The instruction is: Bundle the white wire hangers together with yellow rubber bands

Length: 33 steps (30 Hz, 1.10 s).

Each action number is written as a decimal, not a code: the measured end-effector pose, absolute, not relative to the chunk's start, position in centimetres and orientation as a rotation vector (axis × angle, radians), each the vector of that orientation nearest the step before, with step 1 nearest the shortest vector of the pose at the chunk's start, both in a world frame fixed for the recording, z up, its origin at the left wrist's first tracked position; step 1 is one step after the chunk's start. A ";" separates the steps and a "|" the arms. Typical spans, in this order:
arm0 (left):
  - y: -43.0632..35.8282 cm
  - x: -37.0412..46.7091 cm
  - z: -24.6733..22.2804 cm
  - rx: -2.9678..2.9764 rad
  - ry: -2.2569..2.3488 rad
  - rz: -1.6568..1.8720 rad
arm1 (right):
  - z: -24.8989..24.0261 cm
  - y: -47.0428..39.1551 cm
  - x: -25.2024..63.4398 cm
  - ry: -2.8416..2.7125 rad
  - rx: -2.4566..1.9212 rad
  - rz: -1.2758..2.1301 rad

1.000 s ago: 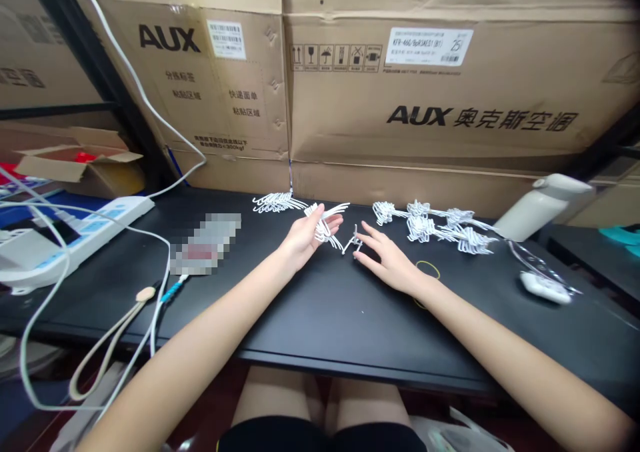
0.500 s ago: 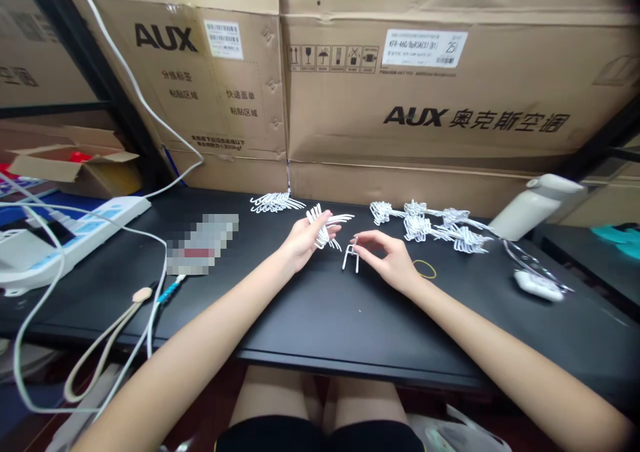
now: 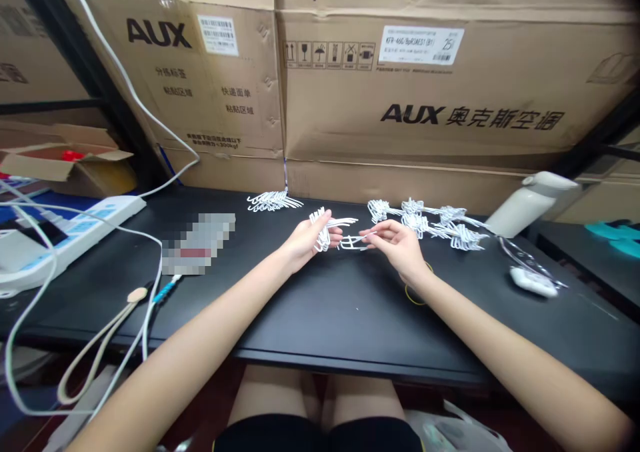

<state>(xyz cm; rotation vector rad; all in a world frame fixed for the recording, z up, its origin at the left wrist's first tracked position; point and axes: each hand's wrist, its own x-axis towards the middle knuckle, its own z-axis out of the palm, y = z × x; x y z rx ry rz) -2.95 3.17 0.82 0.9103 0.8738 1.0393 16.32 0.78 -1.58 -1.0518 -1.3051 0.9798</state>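
Observation:
My left hand (image 3: 301, 240) is closed around a bunch of white wire hooks (image 3: 321, 231), with the thumb over them and prongs sticking out to the right. Between the thumb and fingers of my right hand (image 3: 399, 247) is a single white pronged hook (image 3: 351, 242), lying sideways with its prongs towards the left hand's fingers. A pile of loose white hooks (image 3: 274, 201) lies behind my left hand. Several bunched white hooks (image 3: 416, 225) lie behind and to the right of my right hand. A yellow rubber band (image 3: 413, 297) lies partly hidden under my right wrist.
Large cardboard boxes (image 3: 330, 122) wall off the table's back. At right are a white bottle (image 3: 530, 205) and a small white case (image 3: 533, 283). A white power strip (image 3: 107, 222), loose cables, a pixelated object (image 3: 200, 245) and a beige strap (image 3: 95, 352) occupy the left.
My right hand has turned the single hook from prongs down to lying sideways, its prongs now close to the left hand. The left hand keeps its bunch.

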 end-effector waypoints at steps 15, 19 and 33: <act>3.0 -2.8 1.4 0.905 0.909 1.105 | -1.8 2.6 19.2 -1.224 -1.226 1.359; 3.0 -2.8 1.3 0.966 0.919 1.097 | -1.1 2.5 19.9 -1.444 -1.326 1.353; 3.1 -3.3 0.2 1.321 0.832 0.992 | 1.6 2.3 21.8 -1.654 -1.252 1.404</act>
